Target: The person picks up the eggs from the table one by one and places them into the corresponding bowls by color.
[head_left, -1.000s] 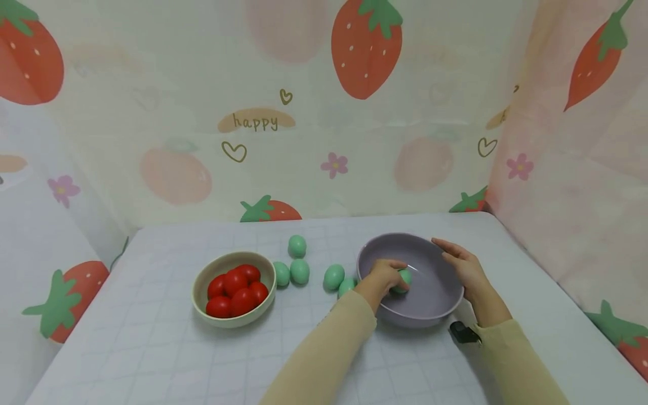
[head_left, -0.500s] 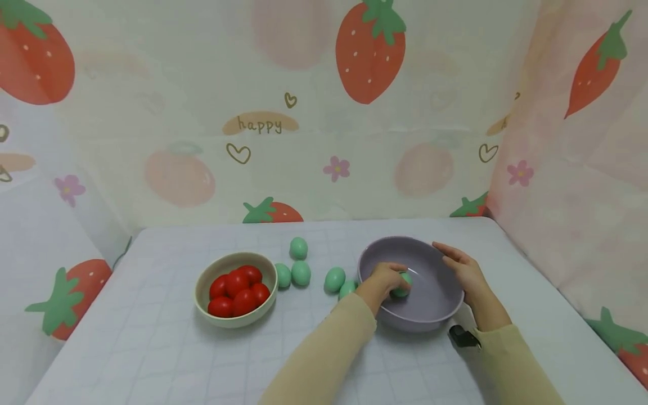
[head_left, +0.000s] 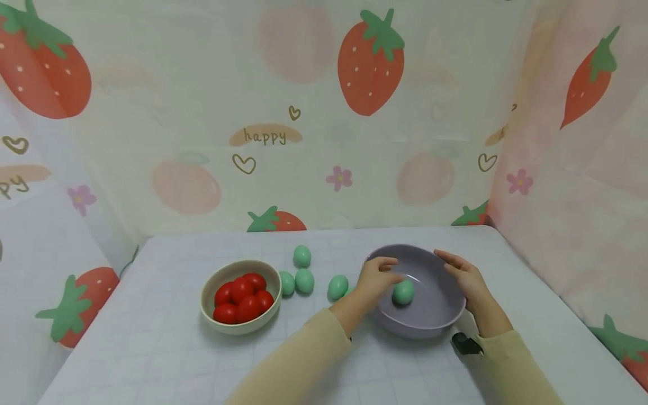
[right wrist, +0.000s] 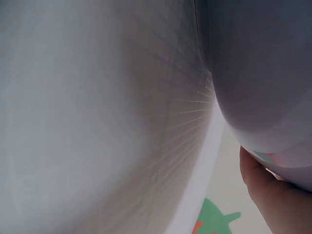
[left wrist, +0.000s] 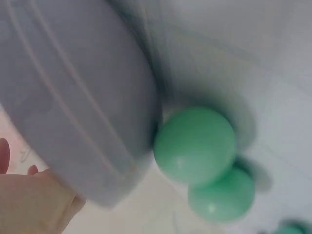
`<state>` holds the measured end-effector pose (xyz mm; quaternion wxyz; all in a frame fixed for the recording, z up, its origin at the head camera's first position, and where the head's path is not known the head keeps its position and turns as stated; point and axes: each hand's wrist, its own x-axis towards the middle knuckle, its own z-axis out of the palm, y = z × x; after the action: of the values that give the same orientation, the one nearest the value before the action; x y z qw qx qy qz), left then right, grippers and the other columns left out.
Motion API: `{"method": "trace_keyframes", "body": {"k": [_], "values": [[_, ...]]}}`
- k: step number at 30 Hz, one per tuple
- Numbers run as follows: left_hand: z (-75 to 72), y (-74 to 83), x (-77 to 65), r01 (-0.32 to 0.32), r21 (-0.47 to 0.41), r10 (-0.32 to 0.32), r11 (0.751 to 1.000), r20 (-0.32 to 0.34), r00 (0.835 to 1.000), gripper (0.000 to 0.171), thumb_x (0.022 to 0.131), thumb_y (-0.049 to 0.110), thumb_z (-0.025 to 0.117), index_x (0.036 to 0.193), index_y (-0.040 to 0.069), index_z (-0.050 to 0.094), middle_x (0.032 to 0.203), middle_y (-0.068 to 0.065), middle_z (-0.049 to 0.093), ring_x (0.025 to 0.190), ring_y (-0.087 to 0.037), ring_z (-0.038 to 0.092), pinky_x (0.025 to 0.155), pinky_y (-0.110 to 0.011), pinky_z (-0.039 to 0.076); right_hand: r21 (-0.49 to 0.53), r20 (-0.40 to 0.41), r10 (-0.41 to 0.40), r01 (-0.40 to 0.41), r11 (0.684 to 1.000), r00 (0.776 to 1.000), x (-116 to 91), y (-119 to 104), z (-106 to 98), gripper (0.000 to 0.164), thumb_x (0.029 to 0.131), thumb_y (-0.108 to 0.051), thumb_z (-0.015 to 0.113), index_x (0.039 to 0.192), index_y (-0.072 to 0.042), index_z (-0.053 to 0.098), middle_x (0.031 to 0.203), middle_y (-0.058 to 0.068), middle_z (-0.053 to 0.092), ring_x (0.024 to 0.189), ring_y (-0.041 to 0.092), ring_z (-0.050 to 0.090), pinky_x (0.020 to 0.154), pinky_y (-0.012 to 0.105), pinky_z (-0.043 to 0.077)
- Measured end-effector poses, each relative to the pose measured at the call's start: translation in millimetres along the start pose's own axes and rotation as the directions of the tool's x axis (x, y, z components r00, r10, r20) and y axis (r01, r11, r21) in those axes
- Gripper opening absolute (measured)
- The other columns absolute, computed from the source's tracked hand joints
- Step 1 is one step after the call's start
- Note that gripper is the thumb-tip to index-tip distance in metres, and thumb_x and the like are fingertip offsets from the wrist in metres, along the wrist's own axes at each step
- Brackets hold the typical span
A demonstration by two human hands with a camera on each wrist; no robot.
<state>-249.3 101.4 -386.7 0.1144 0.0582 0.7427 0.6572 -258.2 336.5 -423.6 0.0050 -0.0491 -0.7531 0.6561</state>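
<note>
A green toy egg (head_left: pixel 403 292) lies on the inner bottom of the round purple bowl (head_left: pixel 430 312). My left hand (head_left: pixel 372 284) hovers over the bowl's left rim, apart from the egg, with thumb and fingers spread and nothing between them. At the opposite side, my right hand (head_left: pixel 471 284) rests its fairly straight fingers against the bowl's rim; the right wrist view shows its fingers (right wrist: pixel 258 180) touching the outer wall. Two green eggs (left wrist: pixel 195 146) lie beside the bowl in the left wrist view. My left forearm partly hides one of them in the head view.
A cream bowl (head_left: pixel 207 318) holding several red egg-shaped pieces (head_left: pixel 242 289) stands to the left. Three more green eggs (head_left: pixel 304 280) lie just right of it. A small black object (head_left: pixel 466 344) shows by my right wrist. Strawberry-print cloth (head_left: pixel 283 185) hangs behind the table.
My left hand has let go of the green egg inside the purple bowl and drawn back to the left. The right hand stays at the rim. The head view has shifted slightly.
</note>
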Motion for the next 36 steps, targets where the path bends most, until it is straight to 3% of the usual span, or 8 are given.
{"method": "trace_keyframes", "body": {"k": [7,17,23,30,36], "values": [[-35.2,-0.4,-15.3,-0.076,-0.010,0.076,0.997,-0.027,0.997,0.036,0.087,0.001,0.069,0.122,-0.001,0.063,0.123,-0.017,0.063,0.109,-0.027,0.059,0.085,-0.032,0.051,0.026,-0.002,-0.054,0.054,0.998,0.999,-2,3,-3,0.039,0.103,-0.011,0.046,0.141,-0.012,0.053,0.108,-0.033,0.059,0.125,0.002,0.039,0.094,0.013,0.032],[-79.5,-14.7,-32.0,-0.080,0.058,0.085,0.995,-0.076,0.994,0.045,0.086,0.002,0.068,0.130,0.002,0.059,0.133,-0.019,0.056,0.117,-0.037,0.049,0.094,-0.044,0.045,-0.001,-0.005,-0.039,0.039,0.999,0.999,-5,7,-3,0.039,0.103,-0.013,0.047,0.142,-0.011,0.052,0.109,-0.034,0.058,0.129,0.004,0.036,0.096,0.014,0.031],[-93.2,-24.9,-33.5,-0.058,0.100,0.064,0.993,-0.059,0.996,0.054,0.084,0.002,0.071,0.135,0.004,0.056,0.138,-0.020,0.052,0.119,-0.040,0.046,0.090,-0.043,0.046,-0.006,-0.003,-0.029,0.029,1.000,1.000,-4,5,-3,0.040,0.103,-0.014,0.046,0.143,-0.013,0.051,0.109,-0.034,0.058,0.135,0.010,0.031,0.096,0.015,0.031],[-100.9,-35.6,-32.4,-0.036,0.187,0.036,0.982,0.002,0.999,0.057,0.085,0.002,0.071,0.138,0.006,0.054,0.142,-0.018,0.048,0.127,-0.041,0.042,0.098,-0.049,0.043,0.027,0.007,-0.032,0.032,0.999,0.999,-3,2,0,0.038,0.103,-0.012,0.045,0.140,-0.018,0.054,0.108,-0.034,0.058,0.132,0.007,0.033,0.096,0.016,0.031],[-103.7,-42.3,-29.3,-0.059,0.225,0.066,0.973,-0.021,0.998,0.058,0.082,0.000,0.073,0.137,0.006,0.055,0.143,-0.017,0.048,0.132,-0.042,0.038,0.103,-0.052,0.038,0.036,0.005,-0.034,0.034,0.999,0.999,-4,1,1,0.038,0.103,-0.012,0.046,0.138,-0.021,0.056,0.110,-0.033,0.058,0.134,0.009,0.031,0.096,0.016,0.031]]}}
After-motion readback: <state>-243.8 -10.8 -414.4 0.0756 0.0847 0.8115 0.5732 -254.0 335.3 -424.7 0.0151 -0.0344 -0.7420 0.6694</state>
